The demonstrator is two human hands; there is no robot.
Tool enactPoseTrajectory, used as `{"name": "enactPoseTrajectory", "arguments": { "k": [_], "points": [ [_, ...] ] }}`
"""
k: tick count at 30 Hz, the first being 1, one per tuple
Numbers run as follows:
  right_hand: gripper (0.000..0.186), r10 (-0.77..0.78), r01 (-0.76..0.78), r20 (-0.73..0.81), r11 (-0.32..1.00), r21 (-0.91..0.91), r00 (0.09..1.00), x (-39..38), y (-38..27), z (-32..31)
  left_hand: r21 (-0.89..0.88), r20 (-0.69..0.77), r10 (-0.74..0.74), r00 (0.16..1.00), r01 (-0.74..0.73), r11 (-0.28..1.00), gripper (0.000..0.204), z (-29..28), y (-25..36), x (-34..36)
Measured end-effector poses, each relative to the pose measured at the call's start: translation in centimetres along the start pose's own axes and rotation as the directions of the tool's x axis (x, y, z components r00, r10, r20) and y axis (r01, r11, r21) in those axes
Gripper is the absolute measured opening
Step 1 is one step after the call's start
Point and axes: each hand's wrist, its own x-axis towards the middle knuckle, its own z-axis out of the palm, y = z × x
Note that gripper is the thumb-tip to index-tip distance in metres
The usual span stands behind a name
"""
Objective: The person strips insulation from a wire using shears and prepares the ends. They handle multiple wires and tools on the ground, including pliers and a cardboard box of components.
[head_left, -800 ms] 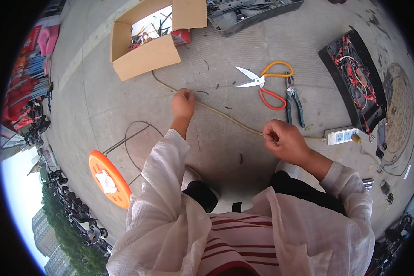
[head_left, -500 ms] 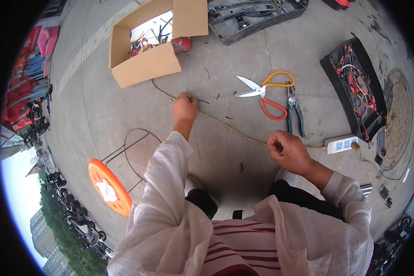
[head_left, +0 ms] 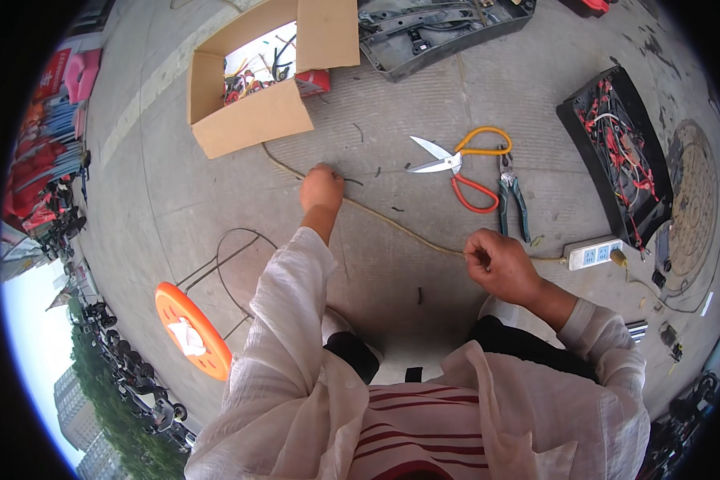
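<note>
The right hand has its thumb and forefinger curled close together; the left hand is loosely balled, farther out. Whether either hand's fingers are clamped on anything, I cannot tell. A tan cord runs behind both, over the ground, to the power strip. A sharp tug or snag on it could drag the strip or loosen its plug. Beyond, open scissors lie beside pliers; a careless reach could meet the bare blades.
</note>
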Motion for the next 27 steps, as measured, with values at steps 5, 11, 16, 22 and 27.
{"name": "enactPoseTrajectory", "arguments": {
  "k": [5,11,16,22,27],
  "points": [
    [0.013,0.024,-0.024,-0.007,0.999,0.045,1.000,-0.1,-0.3,0.1,0.077,0.023,0.000,1.000,-0.002,0.997,0.022,0.3,-0.1,0.4],
    [0.012,0.010,-0.009,-0.017,0.999,0.045,1.000,-0.5,-0.5,-0.1,-0.244,-0.025,0.038,0.999,-0.043,0.969,0.018,-0.2,-1.2,-0.4],
    [0.008,0.133,-0.128,0.012,0.922,0.365,0.991,-0.6,0.3,0.3,-0.810,-0.014,0.029,0.999,-0.028,0.586,0.006,-0.3,-2.1,-2.0],
    [0.007,0.206,-0.193,0.063,0.706,0.682,0.977,0.8,-1.4,-0.3,-0.989,0.093,0.019,0.995,0.095,-0.116,0.005,-5.6,0.4,-6.7],
    [0.007,0.209,-0.161,0.009,0.728,0.667,0.978,-0.6,-1.6,-0.2,-0.818,-0.042,-0.127,0.991,0.039,0.574,0.015,-2.3,-4.2,-5.4]
  ]
}}
